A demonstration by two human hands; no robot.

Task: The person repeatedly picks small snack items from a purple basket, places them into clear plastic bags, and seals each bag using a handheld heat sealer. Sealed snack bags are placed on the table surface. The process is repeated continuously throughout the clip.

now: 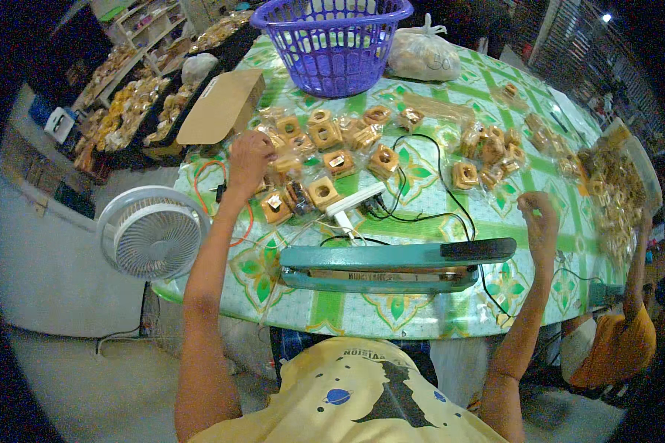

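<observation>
Head view: left hand (251,156) at left edge of clear-wrapped, square tan pastries with round holes (338,162), clustered on flowered green-and-white tablecloth (418,221); right hand (540,215), fingers curled, near a long, black-ended teal device (362,256). Too indistinct to tell either grip.

handwritten number (441,64): whitish plastic bag (414,57), beyond and left of the right hand (539,210) | printed label (373,277): long teal device (362,256), right of the left hand (252,156) and nearer than it | printed lettering (369,353): yellow shirt (321,369), nearer than either hand
</observation>
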